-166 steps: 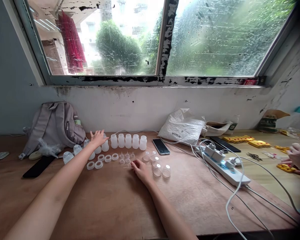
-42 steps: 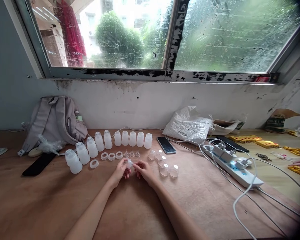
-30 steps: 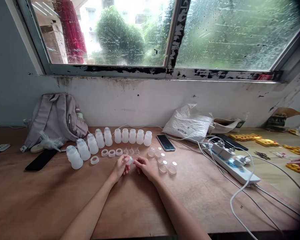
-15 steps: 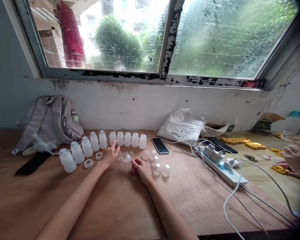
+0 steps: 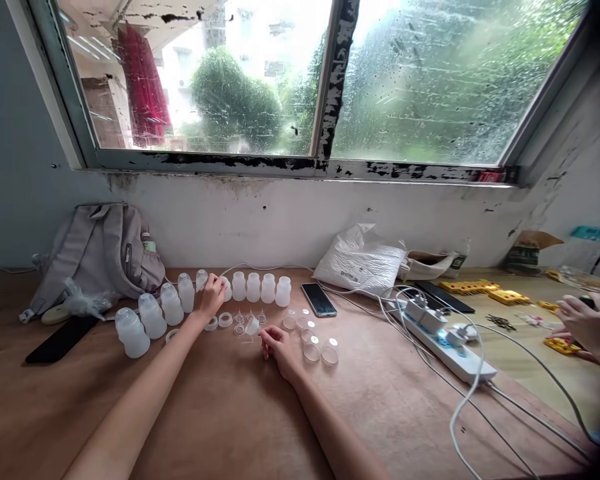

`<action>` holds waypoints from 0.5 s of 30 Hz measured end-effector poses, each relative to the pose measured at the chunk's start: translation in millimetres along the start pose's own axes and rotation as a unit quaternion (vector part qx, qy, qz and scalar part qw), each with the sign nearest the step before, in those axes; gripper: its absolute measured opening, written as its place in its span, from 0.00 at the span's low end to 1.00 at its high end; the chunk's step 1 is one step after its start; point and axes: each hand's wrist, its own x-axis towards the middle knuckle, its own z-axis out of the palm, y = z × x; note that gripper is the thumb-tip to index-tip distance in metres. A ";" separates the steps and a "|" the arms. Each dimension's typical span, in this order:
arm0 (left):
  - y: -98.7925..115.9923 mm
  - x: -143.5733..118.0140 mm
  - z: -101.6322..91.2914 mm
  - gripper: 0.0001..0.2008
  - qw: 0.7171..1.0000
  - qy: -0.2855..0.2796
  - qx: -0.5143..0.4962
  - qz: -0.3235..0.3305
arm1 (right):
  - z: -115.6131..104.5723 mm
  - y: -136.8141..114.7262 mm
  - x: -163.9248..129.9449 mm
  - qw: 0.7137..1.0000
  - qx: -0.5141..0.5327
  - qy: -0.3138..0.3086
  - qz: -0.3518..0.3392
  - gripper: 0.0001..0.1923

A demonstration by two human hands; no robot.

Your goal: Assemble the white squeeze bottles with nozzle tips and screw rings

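On the wooden table, my left hand (image 5: 211,297) is at the leftmost uncapped baby bottle (image 5: 227,289), fingers bent and closed against its side. More uncapped bottles (image 5: 253,288) stand upright to its right. Bottles with clear domed caps (image 5: 153,317) form a slanting row on the left. My right hand (image 5: 277,342) is closed, with thumb and fingertips pinching a small translucent bottle nipple (image 5: 253,327). Several clear nipples (image 5: 239,320) lie just beyond it. White collar rings (image 5: 225,320) lie between the hands and bottles. Round clear covers (image 5: 311,351) lie right of my right hand.
A phone (image 5: 319,299) and a silvery bag (image 5: 360,261) lie behind the covers. A power strip (image 5: 447,348) with loose cables is on the right. A backpack (image 5: 103,250) and a black phone-like slab (image 5: 63,339) sit left. Another person's hand (image 5: 587,323) works among yellow parts at far right.
My left hand has moved from stretched fingers near the rings and bottles to closing at the leftmost uncapped bottle. My right hand stays with the nipple. The view has tilted slightly up.
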 end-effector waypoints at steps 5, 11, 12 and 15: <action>9.4 -48.8 -13.8 0.06 0.960 0.239 -0.126 0.076 | -0.2 -0.3 1.3 0.999 0.022 -0.013 0.024 0.12; 16.8 -106.7 3.7 0.04 0.940 0.227 -0.218 0.132 | -1.0 -1.7 1.8 0.998 0.043 -0.017 0.038 0.12; 16.7 -111.7 7.5 0.05 0.942 0.204 -0.224 0.142 | -1.1 -2.0 2.1 0.998 0.047 -0.013 0.038 0.12; 16.9 -119.7 15.7 0.06 0.945 0.128 -0.251 0.165 | -1.3 -3.8 3.2 0.997 0.054 0.000 0.048 0.14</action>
